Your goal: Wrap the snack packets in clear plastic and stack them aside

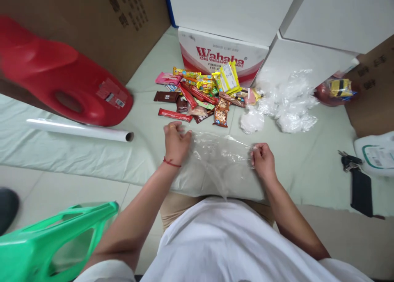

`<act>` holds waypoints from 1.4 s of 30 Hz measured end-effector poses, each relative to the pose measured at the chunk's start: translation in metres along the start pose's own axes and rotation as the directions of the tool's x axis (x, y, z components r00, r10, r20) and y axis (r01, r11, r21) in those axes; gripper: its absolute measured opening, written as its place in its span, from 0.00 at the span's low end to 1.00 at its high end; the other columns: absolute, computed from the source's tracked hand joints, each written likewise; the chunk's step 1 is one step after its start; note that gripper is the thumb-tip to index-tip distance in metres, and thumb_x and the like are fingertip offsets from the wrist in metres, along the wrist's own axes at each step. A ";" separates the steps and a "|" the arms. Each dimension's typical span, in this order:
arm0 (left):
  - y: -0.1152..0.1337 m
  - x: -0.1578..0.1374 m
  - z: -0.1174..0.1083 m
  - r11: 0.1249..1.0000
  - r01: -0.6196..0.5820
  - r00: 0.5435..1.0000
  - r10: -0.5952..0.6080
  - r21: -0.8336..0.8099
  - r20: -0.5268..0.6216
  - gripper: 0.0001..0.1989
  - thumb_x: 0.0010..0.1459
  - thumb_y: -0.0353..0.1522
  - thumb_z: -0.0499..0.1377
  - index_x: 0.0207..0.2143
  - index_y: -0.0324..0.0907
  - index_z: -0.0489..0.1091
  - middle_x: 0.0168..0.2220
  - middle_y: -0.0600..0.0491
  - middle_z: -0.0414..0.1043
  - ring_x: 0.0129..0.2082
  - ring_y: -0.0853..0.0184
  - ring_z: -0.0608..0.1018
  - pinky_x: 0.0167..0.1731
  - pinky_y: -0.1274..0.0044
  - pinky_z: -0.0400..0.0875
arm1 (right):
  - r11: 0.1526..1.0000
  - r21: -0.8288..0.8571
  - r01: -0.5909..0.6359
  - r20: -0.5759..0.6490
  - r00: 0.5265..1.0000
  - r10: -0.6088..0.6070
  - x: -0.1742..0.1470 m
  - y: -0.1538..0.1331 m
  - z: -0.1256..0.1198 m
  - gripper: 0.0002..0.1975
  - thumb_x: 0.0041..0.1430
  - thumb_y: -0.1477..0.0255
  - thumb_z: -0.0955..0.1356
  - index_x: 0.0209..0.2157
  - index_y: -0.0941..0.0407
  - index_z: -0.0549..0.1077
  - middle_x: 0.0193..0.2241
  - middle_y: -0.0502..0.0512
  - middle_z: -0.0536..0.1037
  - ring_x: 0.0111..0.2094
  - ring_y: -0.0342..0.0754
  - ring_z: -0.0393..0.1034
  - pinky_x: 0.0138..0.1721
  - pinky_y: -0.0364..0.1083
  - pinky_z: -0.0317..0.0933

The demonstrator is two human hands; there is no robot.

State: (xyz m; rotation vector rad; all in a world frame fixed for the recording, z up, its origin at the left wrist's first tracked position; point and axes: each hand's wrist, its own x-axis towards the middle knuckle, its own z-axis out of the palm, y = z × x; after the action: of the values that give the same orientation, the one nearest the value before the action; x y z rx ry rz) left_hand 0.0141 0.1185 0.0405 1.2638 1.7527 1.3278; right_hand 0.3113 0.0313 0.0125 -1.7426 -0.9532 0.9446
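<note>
A clear, thin plastic bag [223,154] stretches between my two hands over the near edge of the covered table. My left hand [177,142], with a red string on its wrist, is closed at the bag's left upper edge. The fingers of my right hand [264,161] pinch its right upper corner. Slack film droops between them toward my lap. Just beyond my hands lies a loose pile of wrapped snacks [197,94] in red, brown, yellow and pink packets. To the right of the pile sits a heap of crumpled clear plastic bags [286,103].
A Wahaha carton [221,54] stands behind the snacks. On the left are a red jug [61,74] and a white roll [80,130]. Keys [351,161], a black phone-like object [361,191] and a white bottle [377,152] lie right. A green stool [58,241] stands on the floor.
</note>
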 end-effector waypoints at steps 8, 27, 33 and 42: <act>0.028 -0.064 -0.025 0.877 -0.370 0.457 0.458 -0.305 0.763 0.24 0.46 0.28 0.64 0.48 0.50 0.78 0.50 0.47 0.79 0.57 0.48 0.77 0.72 0.48 0.47 | 0.996 -0.082 0.029 -0.020 0.999 -0.031 0.006 0.001 -0.004 0.13 0.66 0.56 0.67 0.38 0.51 0.66 0.27 0.46 0.74 0.18 0.43 0.64 0.20 0.44 0.57; 0.003 -0.080 -0.033 0.635 -0.755 0.602 0.573 0.164 0.557 0.12 0.65 0.26 0.52 0.40 0.43 0.75 0.40 0.46 0.79 0.44 0.59 0.80 0.46 0.65 0.73 | 0.878 -0.403 0.258 0.085 0.966 -0.245 0.031 0.004 -0.016 0.16 0.69 0.56 0.63 0.42 0.53 0.73 0.28 0.50 0.78 0.26 0.47 0.68 0.34 0.46 0.64; -0.029 -0.087 0.002 0.505 -0.772 0.600 0.382 0.385 0.703 0.26 0.73 0.37 0.49 0.69 0.39 0.63 0.71 0.38 0.64 0.71 0.48 0.67 0.70 0.47 0.50 | 0.733 -0.590 0.339 0.116 0.934 -0.339 0.035 0.010 -0.030 0.17 0.70 0.57 0.61 0.43 0.54 0.75 0.28 0.53 0.79 0.29 0.50 0.71 0.37 0.48 0.64; -0.037 -0.055 -0.006 0.532 -0.726 0.642 0.297 0.437 0.707 0.27 0.75 0.38 0.44 0.71 0.45 0.62 0.72 0.43 0.62 0.74 0.52 0.62 0.72 0.48 0.44 | 0.335 -0.656 0.676 0.354 0.667 -0.655 0.044 -0.015 -0.013 0.16 0.72 0.69 0.63 0.54 0.55 0.77 0.54 0.64 0.79 0.58 0.58 0.68 0.61 0.58 0.61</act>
State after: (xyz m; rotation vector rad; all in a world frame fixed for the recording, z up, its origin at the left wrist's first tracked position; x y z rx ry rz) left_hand 0.0166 0.0632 0.0028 2.5117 1.4679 0.3609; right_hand 0.3383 0.0707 0.0220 -1.6460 -2.1012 -0.0570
